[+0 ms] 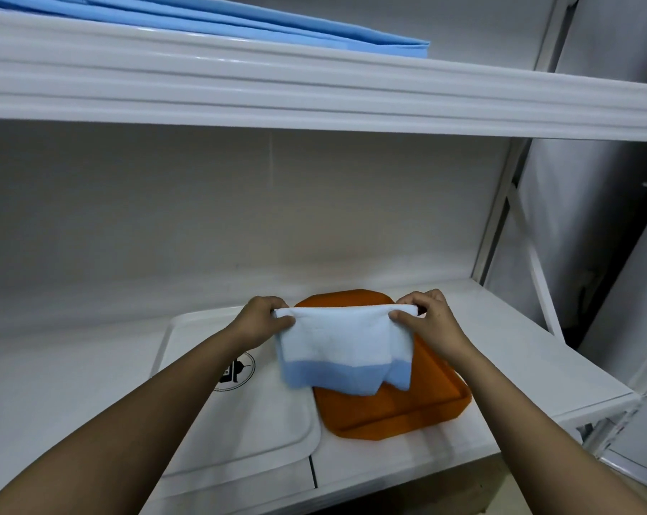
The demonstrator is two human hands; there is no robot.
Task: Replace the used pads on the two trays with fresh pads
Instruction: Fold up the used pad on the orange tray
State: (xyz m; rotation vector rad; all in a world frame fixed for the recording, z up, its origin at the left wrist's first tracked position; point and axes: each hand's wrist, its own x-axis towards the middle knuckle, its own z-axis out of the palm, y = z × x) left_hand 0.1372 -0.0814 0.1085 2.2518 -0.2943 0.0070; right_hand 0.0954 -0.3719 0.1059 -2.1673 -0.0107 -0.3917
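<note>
A folded pad (pixel 346 347), white on top with a blue lower edge, hangs in the air above the shelf. My left hand (pixel 264 317) pinches its upper left corner and my right hand (pixel 428 317) pinches its upper right corner. Below and behind the pad lies an orange tray (pixel 400 410) with nothing visible on its bare part. To its left lies a white tray (pixel 247 414) bearing a round black logo, partly hidden by my left forearm. A stack of blue pads (pixel 218 16) rests on the upper shelf.
The white shelf (pixel 519 351) carries both trays and ends at a front edge near me. The upper shelf's thick white lip (pixel 314 91) overhangs the work area. A white metal frame post (pixel 500 224) stands at the right, with a grey wall behind.
</note>
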